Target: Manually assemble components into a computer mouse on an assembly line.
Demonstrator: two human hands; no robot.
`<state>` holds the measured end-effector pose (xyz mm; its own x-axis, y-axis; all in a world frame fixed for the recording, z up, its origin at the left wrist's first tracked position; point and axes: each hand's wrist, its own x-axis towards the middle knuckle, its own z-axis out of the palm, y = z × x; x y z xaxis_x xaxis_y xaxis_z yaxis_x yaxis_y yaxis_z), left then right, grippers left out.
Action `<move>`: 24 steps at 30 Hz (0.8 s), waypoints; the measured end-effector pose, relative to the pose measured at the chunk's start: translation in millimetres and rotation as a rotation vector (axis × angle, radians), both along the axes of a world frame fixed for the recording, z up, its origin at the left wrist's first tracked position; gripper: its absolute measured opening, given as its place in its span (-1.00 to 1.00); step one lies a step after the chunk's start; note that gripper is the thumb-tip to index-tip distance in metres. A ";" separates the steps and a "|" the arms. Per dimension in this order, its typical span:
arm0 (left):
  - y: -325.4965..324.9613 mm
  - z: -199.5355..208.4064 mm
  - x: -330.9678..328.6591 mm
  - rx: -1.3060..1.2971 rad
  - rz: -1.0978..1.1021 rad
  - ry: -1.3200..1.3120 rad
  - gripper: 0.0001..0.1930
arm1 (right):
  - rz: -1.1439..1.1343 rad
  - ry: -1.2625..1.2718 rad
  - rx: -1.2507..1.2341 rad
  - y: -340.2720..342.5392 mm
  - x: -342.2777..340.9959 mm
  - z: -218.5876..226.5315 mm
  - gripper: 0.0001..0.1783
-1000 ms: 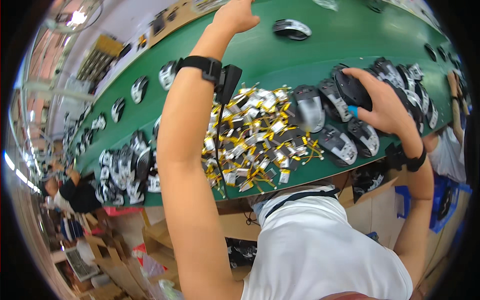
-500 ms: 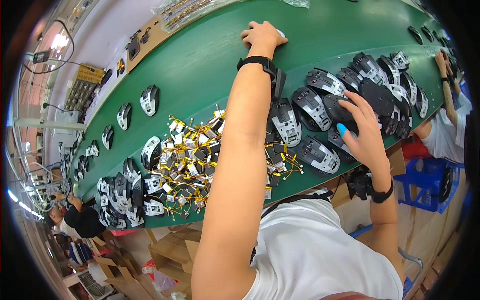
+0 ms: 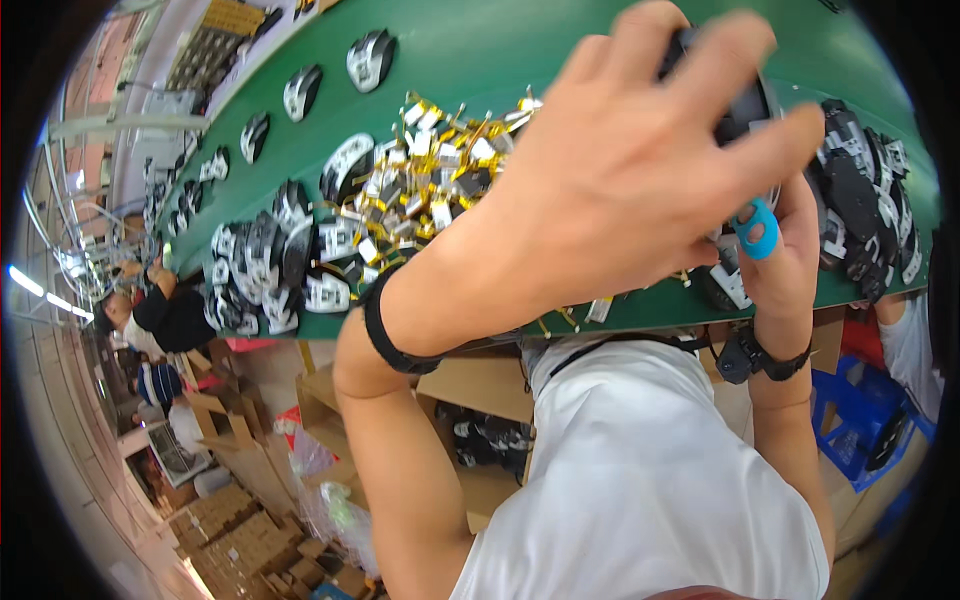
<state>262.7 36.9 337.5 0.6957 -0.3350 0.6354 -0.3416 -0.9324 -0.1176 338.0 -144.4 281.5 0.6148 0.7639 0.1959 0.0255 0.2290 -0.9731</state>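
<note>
Close before me, both hands are at a black computer mouse [image 3: 742, 112], which they partly cover. My left hand [image 3: 610, 170], slightly blurred, reaches across it with bent fingers spread over its near side. From the right and below, my right hand [image 3: 785, 255] grips the same mouse; a blue finger cot [image 3: 757, 232] is on one digit. How the fingertips meet the mouse is hidden. Behind my left hand lies a pile of small battery packs [image 3: 440, 170] with yellow tape and wires. Right of my hands, several half-built mice [image 3: 860, 200] are heaped together.
The green bench [image 3: 480, 50] carries a spaced row of mice [image 3: 303, 92] on the far left and a dense heap of them [image 3: 255, 265] nearer. Open cardboard boxes [image 3: 480, 390] stand under the bench edge. A blue plastic stool [image 3: 850, 420] is at right, beside another person.
My left hand has come back from the far side of the bench to the mouse before me. My right hand has risen from the right-hand heap to it. The view has shifted.
</note>
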 end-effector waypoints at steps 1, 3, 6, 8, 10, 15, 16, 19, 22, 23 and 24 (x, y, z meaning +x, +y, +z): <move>6.9 7.5 -22.2 -0.173 -0.033 0.110 -0.27 | 0.039 0.122 0.040 1.0 -7.1 2.6 -0.20; -5.8 -10.0 -59.2 -0.656 0.032 -0.045 0.17 | 0.052 0.359 0.100 1.3 -26.7 4.0 -0.23; -38.2 -50.3 -100.5 -1.445 -0.061 0.186 0.19 | 0.197 0.386 -0.084 -8.0 -50.5 -5.5 -0.23; -67.7 -79.1 -112.1 -2.073 -0.467 0.235 -0.03 | 0.467 0.372 -0.223 12.3 -66.5 -3.6 -0.35; -75.4 -94.1 -126.0 -2.269 -0.446 0.255 -0.16 | 0.630 -0.252 -0.265 7.2 -40.9 -18.9 -0.44; -62.5 -117.7 -158.8 -1.999 -0.168 0.003 -0.13 | 0.149 -0.625 -0.547 -45.2 -36.6 -20.4 -0.67; -57.3 -115.3 -166.8 -2.036 -0.123 0.034 -0.11 | 0.089 -0.641 -0.587 -51.3 -35.5 -23.1 -0.65; -61.2 -117.7 -162.9 -1.989 0.004 -0.051 -0.10 | -0.090 -0.914 -0.529 -50.9 -33.5 -31.1 -0.64; -70.4 -123.3 -149.2 -2.023 -0.044 -0.059 -0.11 | -0.040 -1.026 -0.528 -41.5 -35.2 -35.1 -0.63; -72.8 -124.6 -146.4 -2.068 -0.099 -0.037 -0.12 | -0.036 -1.017 -0.519 -38.9 -37.5 -40.8 -0.63; -73.6 -126.9 -145.0 -2.073 -0.140 -0.001 -0.14 | -0.044 -1.014 -0.522 -33.7 -40.3 -40.9 -0.63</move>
